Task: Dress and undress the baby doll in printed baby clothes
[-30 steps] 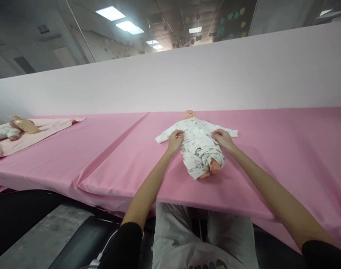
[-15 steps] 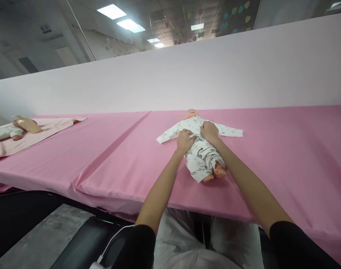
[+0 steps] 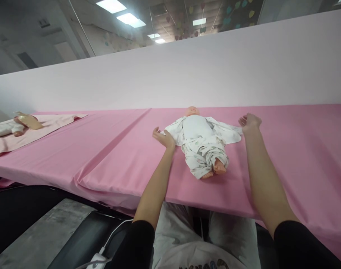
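Observation:
A baby doll (image 3: 192, 111) lies on its back on the pink-covered table, feet toward me. Its white printed jacket (image 3: 228, 132) is spread apart at the front, baring a plain white torso (image 3: 197, 127). Bunched printed trousers (image 3: 200, 153) cover the legs, with the bare feet (image 3: 219, 167) showing. My left hand (image 3: 165, 139) is open beside the sleeve on the left, its fingers apart; whether it touches the cloth I cannot tell. Past the end of the other sleeve, my right hand (image 3: 250, 121) hovers with loosely curled fingers and no cloth visible in it.
On the far left a light pink cloth (image 3: 57, 121) carries another doll (image 3: 6, 129) in white and a yellowish bottle-like object (image 3: 32, 121). A white partition (image 3: 165, 78) stands behind the pink table cover (image 3: 114, 160). A black chair (image 3: 83, 239) and white cable are below left.
Both hands have moved apart from the doll's middle, left hand to the left, right hand to the right. The jacket front has come open, uncovering the torso.

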A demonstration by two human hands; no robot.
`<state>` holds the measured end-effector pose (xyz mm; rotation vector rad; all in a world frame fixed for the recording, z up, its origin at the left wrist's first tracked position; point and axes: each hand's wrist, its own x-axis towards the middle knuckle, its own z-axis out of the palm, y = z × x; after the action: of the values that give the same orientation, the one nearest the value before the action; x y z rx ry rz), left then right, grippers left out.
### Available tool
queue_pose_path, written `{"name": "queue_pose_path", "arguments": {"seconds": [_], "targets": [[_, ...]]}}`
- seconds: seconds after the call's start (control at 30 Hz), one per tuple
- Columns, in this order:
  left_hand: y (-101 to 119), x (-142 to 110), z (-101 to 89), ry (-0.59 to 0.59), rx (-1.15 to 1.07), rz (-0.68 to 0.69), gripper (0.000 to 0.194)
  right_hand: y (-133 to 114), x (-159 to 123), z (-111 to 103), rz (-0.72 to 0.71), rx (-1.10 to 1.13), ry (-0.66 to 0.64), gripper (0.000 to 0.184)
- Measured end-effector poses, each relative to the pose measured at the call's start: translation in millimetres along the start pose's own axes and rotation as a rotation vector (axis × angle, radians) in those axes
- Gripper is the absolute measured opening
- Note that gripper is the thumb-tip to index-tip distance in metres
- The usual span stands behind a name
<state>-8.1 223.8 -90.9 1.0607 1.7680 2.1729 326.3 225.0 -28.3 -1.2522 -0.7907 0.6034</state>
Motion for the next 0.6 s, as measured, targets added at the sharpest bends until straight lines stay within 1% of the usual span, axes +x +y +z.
{"name": "queue_pose_path", "arguments": {"seconds": [0.03, 0.07, 0.13, 0.17, 0.2, 0.23, 0.27, 0.3, 0.33, 0.37, 0.47, 0.53, 0.6], "targets": [[6.3, -6.9, 1.3, -0.118, -0.032, 0.1, 0.026, -8.0, -7.6, 4.1, 0.026, 0.059, 0.006, 0.015], [12.1, -14.4, 2.7, -0.281, -0.056, 0.213, 0.021, -15.5, -17.2, 11.2, 0.031, 0.089, -0.024, 0.012], [21.3, -28.9, 4.7, -0.63, -0.048, 0.451, 0.013, -27.5, -40.2, 30.6, -0.028, 0.046, -0.26, 0.011], [24.4, -35.1, 4.7, -0.77, -0.017, 0.562, 0.013, -31.1, -52.2, 40.7, -0.069, -0.01, -0.393, 0.009], [26.6, -40.0, 4.1, -0.873, 0.024, 0.655, 0.015, -33.2, -63.4, 50.0, -0.088, -0.089, -0.553, 0.008], [28.1, -43.6, 2.7, -0.936, 0.065, 0.725, 0.018, -34.1, -73.4, 57.9, -0.079, -0.198, -0.725, 0.007], [28.9, -45.7, 0.9, -0.966, 0.098, 0.774, 0.021, -34.2, -81.7, 63.9, -0.065, -0.332, -0.905, 0.006], [29.2, -46.5, -1.1, -0.974, 0.121, 0.808, 0.022, -34.0, -88.2, 68.1, -0.062, -0.457, -1.048, 0.007], [29.1, -46.3, -3.1, -0.981, 0.134, 0.84, 0.023, -33.9, -92.8, 70.6, -0.067, -0.559, -1.151, 0.008], [28.8, -45.3, -4.7, -0.989, 0.137, 0.87, 0.022, -34.1, -95.8, 71.7, -0.083, -0.634, -1.216, 0.01], [27.5, -41.6, -6.5, -1.013, 0.135, 0.932, 0.023, -37.0, -98.5, 70.9, -0.124, -0.719, -1.299, 0.019], [26.8, -40.3, -6.0, -1.036, 0.145, 0.945, 0.025, -38.9, -97.6, 70.6, -0.118, -0.772, -1.349, 0.025], [26.5, -40.1, -5.1, -1.057, 0.158, 0.948, 0.025, -39.4, -96.5, 72.2, -0.117, -0.842, -1.369, 0.026]]}}
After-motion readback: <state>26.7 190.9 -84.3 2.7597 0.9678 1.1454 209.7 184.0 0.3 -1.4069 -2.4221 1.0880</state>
